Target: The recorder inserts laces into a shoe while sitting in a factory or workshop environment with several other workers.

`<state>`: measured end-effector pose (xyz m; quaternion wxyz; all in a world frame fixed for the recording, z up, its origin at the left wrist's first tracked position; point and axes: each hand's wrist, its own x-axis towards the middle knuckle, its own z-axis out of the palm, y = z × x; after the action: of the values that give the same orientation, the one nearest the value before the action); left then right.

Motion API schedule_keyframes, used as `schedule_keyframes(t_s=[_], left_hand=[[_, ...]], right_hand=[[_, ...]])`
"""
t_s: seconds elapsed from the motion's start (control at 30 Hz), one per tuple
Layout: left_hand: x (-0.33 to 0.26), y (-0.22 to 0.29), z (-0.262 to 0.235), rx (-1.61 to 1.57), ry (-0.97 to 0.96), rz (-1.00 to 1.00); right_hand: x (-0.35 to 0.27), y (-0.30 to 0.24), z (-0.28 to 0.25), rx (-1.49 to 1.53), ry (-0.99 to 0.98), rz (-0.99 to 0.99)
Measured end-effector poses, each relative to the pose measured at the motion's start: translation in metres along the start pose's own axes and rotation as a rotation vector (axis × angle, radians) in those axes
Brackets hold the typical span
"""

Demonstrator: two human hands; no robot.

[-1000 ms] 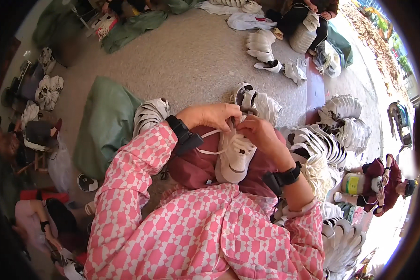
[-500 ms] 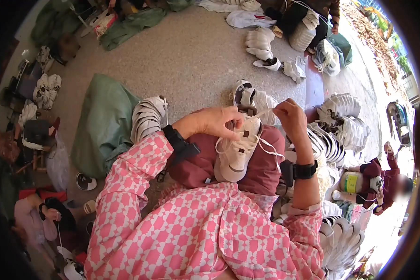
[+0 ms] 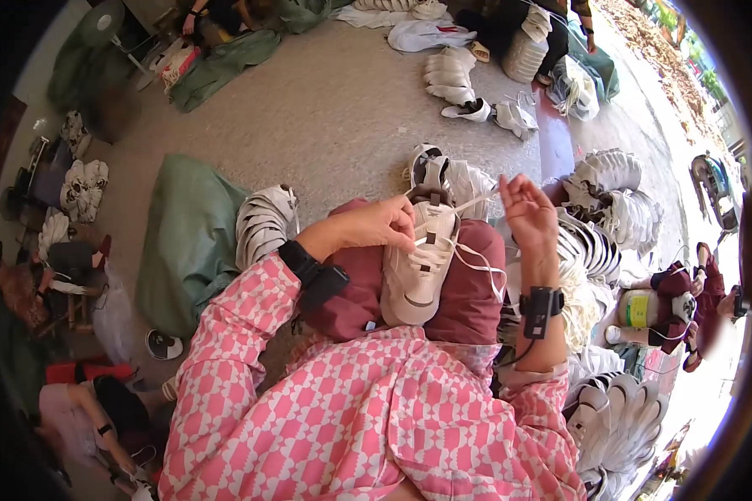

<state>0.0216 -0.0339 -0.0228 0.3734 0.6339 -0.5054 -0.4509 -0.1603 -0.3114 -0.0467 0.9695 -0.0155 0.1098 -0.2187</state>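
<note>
A cream-white sneaker [image 3: 411,280] rests between my thighs, toe toward me, with white lace threaded partway up its eyelets. My left hand [image 3: 378,225] is at the left side of its tongue, thumb and fingers closed on the shoelace [image 3: 474,201] near the eyelets. To the right of the shoe, my right hand [image 3: 530,213] is raised, palm turned up. Its thumb and forefinger pinch the lace, which stretches from the upper eyelets to those fingertips. Another loop of lace hangs over my right thigh.
Stacked white shoe uppers [image 3: 266,224] stand beyond my left knee, beside a green cloth sack [image 3: 184,238]. More shoe piles [image 3: 606,179] crowd my right side. An upright shoe [image 3: 429,167] stands just past my knees. Other people sit working at both sides and farther off.
My right hand has turned its palm upward and stays beside the shoe, with the lace still stretched to it. My left hand has moved slightly left and its fingers have closed in.
</note>
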Motion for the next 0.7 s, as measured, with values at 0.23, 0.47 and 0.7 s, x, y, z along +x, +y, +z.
schedule_keyframes(t_s=[0.23, 0.47, 0.7], left_hand=[[0.004, 0.013, 0.001, 0.19, 0.083, 0.041], [0.053, 0.017, 0.029, 0.554, 0.187, 0.401], [0.072, 0.012, 0.029, 0.421, 0.027, 0.19]], right_hand=[[-0.021, -0.05, 0.0, -0.599, -0.02, -0.281], [-0.034, 0.028, -0.003, -1.713, -0.418, 0.061], [-0.022, 0.035, -0.001, -1.913, -0.606, -0.022]])
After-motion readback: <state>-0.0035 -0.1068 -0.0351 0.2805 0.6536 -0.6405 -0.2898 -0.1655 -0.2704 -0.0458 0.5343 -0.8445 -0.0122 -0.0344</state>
